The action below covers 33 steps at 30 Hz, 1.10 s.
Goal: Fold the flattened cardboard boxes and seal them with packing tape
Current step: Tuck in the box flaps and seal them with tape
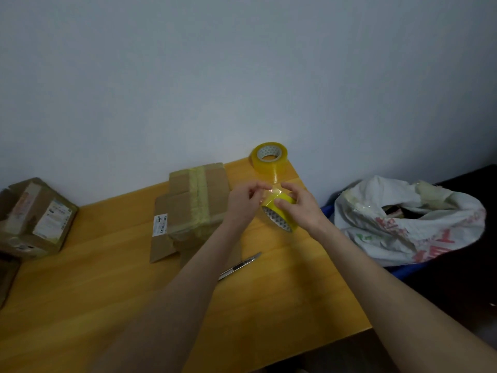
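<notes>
Over the wooden table (94, 278), the right hand (301, 208) grips a yellow tape roll (279, 215), its fingers curled over the top and its thumb on the near side, so much of the roll is hidden and only the patterned core and lower rim show. The left hand (243, 203) is just to the left of it, with thumb and fingertips pinched at the tape end (271, 191). That end is a clear, glossy strip that catches the light, and its edges are hard to make out. Left of the hands a cardboard box (196, 203) sits on the table, banded with yellowish tape. One flap with a white label lies open on its near left side, and the left forearm covers its right near corner. A second tape roll (269, 157) lies flat at the far edge of the table by the wall. A utility knife (239, 266) lies near the hands, its handle end passing under the left forearm. Another labelled box (35, 216) stands at the far left, and the frame cuts off brown cardboard below it. To the right, off the table, a crumpled white plastic bag (408, 219) with red print gapes open. Its contents are dark and cannot be made out.
</notes>
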Each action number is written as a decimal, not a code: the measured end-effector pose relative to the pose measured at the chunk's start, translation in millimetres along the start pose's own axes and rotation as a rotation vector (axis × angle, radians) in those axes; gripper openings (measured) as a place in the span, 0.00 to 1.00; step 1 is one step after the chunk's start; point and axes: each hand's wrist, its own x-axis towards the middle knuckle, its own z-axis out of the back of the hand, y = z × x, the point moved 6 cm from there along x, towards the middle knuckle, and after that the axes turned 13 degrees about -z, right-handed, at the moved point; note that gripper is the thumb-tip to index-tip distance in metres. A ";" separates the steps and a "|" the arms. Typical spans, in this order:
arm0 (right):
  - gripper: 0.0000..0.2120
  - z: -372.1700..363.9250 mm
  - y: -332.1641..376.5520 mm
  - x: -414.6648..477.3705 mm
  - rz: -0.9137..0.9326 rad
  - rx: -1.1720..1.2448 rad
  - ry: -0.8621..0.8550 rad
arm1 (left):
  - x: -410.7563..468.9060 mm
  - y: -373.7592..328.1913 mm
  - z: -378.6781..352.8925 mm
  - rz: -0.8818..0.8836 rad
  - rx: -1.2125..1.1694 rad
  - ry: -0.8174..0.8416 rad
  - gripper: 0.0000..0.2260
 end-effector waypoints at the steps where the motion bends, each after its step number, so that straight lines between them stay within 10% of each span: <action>1: 0.25 1.5 -0.3 -1.7 0.007 0.006 -0.005 | 0.3 -0.1 -1.1 0.001 0.012 0.030 0.09; 22: 0.15 -9.8 -34.5 -11.6 0.187 -0.471 -0.081 | -43.5 30.0 5.1 0.206 0.425 0.175 0.11; 33: 0.22 -40.5 -77.3 6.7 0.026 -0.992 -0.153 | -134.8 95.3 -3.8 0.315 0.867 0.617 0.10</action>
